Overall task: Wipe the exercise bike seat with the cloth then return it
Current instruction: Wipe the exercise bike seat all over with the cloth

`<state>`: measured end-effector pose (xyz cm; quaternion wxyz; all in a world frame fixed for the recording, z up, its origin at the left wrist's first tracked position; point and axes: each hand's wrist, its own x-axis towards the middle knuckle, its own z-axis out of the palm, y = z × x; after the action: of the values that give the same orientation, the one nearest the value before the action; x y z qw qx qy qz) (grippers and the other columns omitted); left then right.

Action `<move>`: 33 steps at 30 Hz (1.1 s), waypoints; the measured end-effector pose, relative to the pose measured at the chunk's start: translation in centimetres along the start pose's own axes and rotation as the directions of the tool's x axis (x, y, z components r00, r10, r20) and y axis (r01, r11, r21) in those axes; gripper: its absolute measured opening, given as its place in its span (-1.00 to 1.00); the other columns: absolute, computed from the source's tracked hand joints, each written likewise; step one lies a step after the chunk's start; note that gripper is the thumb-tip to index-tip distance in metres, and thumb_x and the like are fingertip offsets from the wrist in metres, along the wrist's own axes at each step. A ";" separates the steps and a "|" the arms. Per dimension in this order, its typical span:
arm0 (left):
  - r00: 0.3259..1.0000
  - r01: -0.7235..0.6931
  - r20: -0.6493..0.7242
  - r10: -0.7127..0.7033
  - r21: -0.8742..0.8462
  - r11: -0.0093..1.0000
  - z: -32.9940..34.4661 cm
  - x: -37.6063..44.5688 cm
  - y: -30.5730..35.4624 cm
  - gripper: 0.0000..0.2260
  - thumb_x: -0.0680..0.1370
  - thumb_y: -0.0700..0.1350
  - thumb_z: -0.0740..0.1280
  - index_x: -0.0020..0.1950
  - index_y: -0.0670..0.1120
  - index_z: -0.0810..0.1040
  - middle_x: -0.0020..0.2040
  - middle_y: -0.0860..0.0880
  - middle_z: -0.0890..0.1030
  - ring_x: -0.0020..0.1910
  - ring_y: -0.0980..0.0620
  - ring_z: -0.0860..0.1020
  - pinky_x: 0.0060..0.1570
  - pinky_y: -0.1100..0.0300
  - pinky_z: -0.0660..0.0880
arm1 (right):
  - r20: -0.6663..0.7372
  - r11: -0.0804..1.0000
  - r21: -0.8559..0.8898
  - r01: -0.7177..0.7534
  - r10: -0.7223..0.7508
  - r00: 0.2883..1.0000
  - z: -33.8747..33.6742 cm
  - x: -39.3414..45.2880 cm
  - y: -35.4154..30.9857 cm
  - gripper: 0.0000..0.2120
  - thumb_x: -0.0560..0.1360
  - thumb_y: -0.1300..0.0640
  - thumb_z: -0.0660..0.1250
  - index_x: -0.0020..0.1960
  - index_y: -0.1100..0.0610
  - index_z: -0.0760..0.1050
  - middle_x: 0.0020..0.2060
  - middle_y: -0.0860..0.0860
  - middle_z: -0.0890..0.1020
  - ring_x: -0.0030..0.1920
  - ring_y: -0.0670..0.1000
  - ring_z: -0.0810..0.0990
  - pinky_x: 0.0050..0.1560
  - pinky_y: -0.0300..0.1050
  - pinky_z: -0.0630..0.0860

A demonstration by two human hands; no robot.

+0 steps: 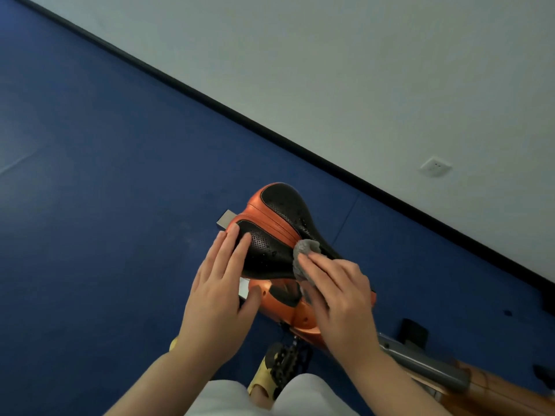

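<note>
Bike seat (276,232): orange and black, perforated, above blue floor (90,205). Grey cloth (303,256): we press it on the seat's narrow end under our right hand (339,292), fingers together. Our left hand (219,283): flat on seat's wide end, fingers slightly spread.

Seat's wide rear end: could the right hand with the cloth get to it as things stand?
Probably yes: the seat rear lies bare beyond the cloth; the left hand rests only on its near side, clear of the right hand.
</note>
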<state>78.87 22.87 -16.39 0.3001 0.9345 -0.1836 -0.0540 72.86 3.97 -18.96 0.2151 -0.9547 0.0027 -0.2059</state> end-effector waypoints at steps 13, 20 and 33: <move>0.999 0.012 -0.044 -0.015 -0.075 0.997 -0.7 -1.2 -0.8 -0.39 0.50 -0.11 0.34 0.47 0.14 0.16 0.51 0.20 0.12 0.49 0.16 0.06 0.39 0.08 0.12 | 0.044 0.997 -0.007 0.082 -0.081 0.996 0.1 0.6 -0.2 -0.60 0.53 0.10 0.25 0.37 0.00 0.41 0.24 -0.12 0.54 0.12 -0.06 0.43 0.07 -0.12 0.36; 0.999 -0.024 -0.035 0.023 -0.052 0.998 -1.2 -1.5 -1.9 -0.34 0.46 -0.22 0.36 0.47 0.12 0.19 0.49 0.21 0.14 0.44 0.17 0.17 0.36 0.14 0.15 | -0.022 0.998 0.053 0.022 -0.021 1.000 1.9 2.2 -2.8 -0.65 0.54 0.15 0.29 0.32 0.06 0.49 0.21 -0.08 0.58 0.07 -0.05 0.44 0.10 -0.17 0.36; 0.991 -0.104 0.089 0.104 -0.004 0.995 -3.1 0.0 -3.6 -0.38 0.52 -0.13 0.29 0.45 0.25 0.08 0.48 0.26 0.11 0.44 0.31 0.00 0.38 0.22 0.00 | -0.037 1.000 0.017 -0.018 0.018 0.999 1.9 2.4 -3.3 -0.66 0.54 0.14 0.26 0.31 0.09 0.50 0.19 -0.05 0.59 0.10 -0.03 0.44 0.15 -0.18 0.36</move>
<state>80.61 27.28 -15.93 0.2935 0.9204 -0.2456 -0.0799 75.49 7.57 -18.24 0.2247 -0.9488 0.0136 -0.2215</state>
